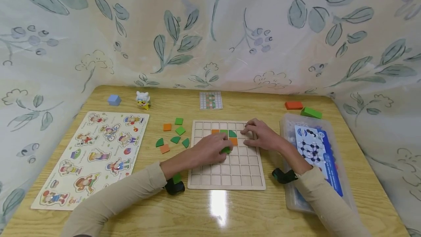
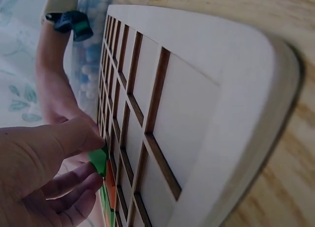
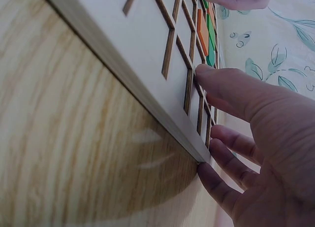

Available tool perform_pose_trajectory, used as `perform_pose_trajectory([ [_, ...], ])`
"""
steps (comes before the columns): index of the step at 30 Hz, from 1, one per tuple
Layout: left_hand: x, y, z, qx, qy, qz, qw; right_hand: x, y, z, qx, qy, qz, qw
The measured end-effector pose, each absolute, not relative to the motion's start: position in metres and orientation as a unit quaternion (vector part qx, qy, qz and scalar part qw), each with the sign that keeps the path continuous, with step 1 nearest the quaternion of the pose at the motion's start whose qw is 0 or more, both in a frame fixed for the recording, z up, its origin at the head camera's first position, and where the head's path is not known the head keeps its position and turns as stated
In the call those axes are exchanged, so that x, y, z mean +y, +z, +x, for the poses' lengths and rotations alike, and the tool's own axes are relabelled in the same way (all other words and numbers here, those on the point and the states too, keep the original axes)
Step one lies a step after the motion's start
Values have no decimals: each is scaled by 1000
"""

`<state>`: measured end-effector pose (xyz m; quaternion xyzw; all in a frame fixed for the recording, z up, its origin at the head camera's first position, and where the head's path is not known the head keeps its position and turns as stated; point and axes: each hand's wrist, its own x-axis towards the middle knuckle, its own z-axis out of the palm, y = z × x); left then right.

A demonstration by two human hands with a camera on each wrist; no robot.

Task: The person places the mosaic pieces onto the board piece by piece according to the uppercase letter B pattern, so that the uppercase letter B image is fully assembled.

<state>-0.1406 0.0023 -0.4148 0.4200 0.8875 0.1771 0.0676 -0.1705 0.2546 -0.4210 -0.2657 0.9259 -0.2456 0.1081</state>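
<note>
A pale wooden grid board [image 1: 241, 173] [image 2: 197, 94] [image 3: 147, 45] lies flat on the table. Its upper rows hold orange and green tiles [image 1: 224, 132]. My left hand [image 1: 210, 148] rests on the board and pinches a small green piece [image 1: 226, 150] [image 2: 99, 160] between thumb and fingers, low over a cell. My right hand [image 1: 260, 135] [image 3: 256, 118] lies flat on the board's upper right part, thumb on the grid and straight fingers along its edge.
Loose green and orange pieces [image 1: 173, 134] lie left of the board. A picture puzzle [image 1: 95, 153] fills the left side. A pattern card [image 1: 211, 100], a blue cube [image 1: 114, 100] and a toy figure [image 1: 143, 99] stand at the back. A plastic bin [image 1: 315, 156] sits on the right.
</note>
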Motion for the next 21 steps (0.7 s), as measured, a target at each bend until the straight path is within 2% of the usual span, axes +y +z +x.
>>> perform_pose_trajectory([
  [21, -1, -413, -139, 892, 125, 433, 17, 254, -419, -171, 925, -254, -257, 116],
])
